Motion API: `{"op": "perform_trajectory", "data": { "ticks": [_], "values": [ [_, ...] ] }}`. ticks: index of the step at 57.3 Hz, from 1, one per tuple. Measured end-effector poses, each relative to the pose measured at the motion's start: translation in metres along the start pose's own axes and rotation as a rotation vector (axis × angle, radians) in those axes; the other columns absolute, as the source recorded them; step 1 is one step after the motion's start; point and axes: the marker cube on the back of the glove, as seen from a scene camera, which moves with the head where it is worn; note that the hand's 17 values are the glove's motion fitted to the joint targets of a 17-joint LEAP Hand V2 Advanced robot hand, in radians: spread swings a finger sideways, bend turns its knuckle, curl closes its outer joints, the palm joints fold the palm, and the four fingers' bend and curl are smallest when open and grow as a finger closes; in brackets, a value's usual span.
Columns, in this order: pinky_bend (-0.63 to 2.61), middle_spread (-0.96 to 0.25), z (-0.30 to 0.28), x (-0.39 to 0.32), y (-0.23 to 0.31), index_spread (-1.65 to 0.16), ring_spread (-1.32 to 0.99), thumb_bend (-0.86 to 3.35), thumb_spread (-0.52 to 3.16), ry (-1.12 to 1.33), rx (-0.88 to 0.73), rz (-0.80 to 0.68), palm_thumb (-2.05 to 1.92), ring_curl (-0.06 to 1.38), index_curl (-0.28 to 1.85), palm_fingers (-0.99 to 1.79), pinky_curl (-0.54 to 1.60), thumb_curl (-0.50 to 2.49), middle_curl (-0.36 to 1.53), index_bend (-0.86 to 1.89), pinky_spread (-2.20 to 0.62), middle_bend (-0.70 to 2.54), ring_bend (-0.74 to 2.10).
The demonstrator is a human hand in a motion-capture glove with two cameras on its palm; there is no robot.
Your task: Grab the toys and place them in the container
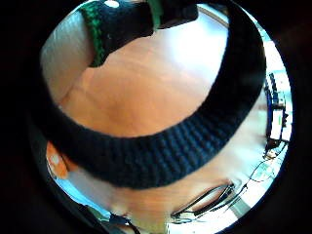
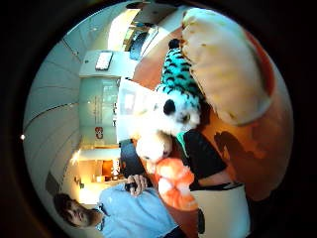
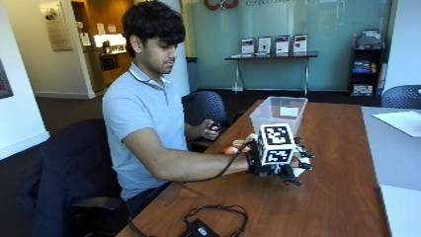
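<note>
Right by the gloved right hand (image 3: 276,165), three soft toys lie close together on the wooden table (image 3: 329,197): a fuzzy white tiger with teal-and-black stripes (image 2: 179,94), a small cream plush (image 2: 153,146) and a bright orange one (image 2: 174,184), which just peeks out behind the wrist from across the room. Whether the fingers are curled or straight, I cannot tell. Beyond stands one clear plastic container (image 3: 279,114), rectangular, near the table's far end. Behind it runs a teal glass wall.
</note>
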Motion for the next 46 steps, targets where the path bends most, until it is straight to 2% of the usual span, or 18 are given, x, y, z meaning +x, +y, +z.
{"op": "perform_trajectory", "data": {
  "ticks": [6,10,13,16,17,18,22,33,38,46],
  "values": [
    [1.04,0.01,0.009,-0.005,-0.020,-0.32,-0.01,0.06,1.42,-0.036,-0.011,-0.029,0.17,0.11,0.17,-0.33,0.37,0.22,0.12,0.11,0.08,0.08,0.14],
    [1.09,0.02,0.009,-0.007,-0.027,-0.32,0.00,0.13,1.49,-0.096,0.060,-0.050,0.29,0.12,0.16,-0.25,0.38,0.26,0.13,0.08,0.05,0.11,0.17],
    [1.09,0.04,0.003,-0.008,-0.030,-0.33,0.00,0.19,1.56,-0.139,0.192,-0.055,0.38,0.14,0.17,-0.08,0.38,0.29,0.14,0.13,-0.01,0.14,0.23],
    [0.99,0.04,-0.008,-0.007,-0.030,-0.32,-0.04,0.31,1.64,-0.174,0.312,-0.042,0.54,0.19,0.20,0.45,0.33,0.34,0.15,0.26,-0.09,0.21,0.49],
    [0.97,0.04,-0.013,-0.005,-0.030,-0.32,-0.05,0.33,1.64,-0.178,0.341,-0.036,0.58,0.18,0.19,0.50,0.31,0.35,0.15,0.25,-0.11,0.20,0.53],
    [0.97,0.03,-0.018,-0.003,-0.028,-0.31,-0.08,0.36,1.63,-0.177,0.364,-0.030,0.63,0.21,0.20,0.67,0.31,0.37,0.16,0.26,-0.14,0.23,0.61],
    [0.93,0.02,-0.038,0.005,-0.024,-0.28,-0.13,0.42,1.57,-0.158,0.424,-0.002,0.76,0.27,0.23,0.91,0.30,0.43,0.19,0.28,-0.21,0.26,0.77],
    [0.83,0.01,-0.090,-0.014,-0.033,-0.23,-0.18,0.44,1.47,-0.151,0.474,0.045,0.88,0.38,0.31,1.12,0.32,0.52,0.26,0.30,-0.32,0.39,0.91],
    [0.83,0.01,-0.109,-0.062,-0.048,-0.21,-0.18,0.40,1.36,-0.141,0.464,-0.020,0.87,0.39,0.33,1.13,0.34,0.55,0.29,0.30,-0.34,0.44,0.93],
    [0.82,0.01,-0.121,-0.155,-0.068,-0.20,-0.18,0.35,1.23,-0.155,0.339,-0.157,0.88,0.41,0.36,1.13,0.35,0.60,0.33,0.32,-0.36,0.48,0.96]
  ]
}}
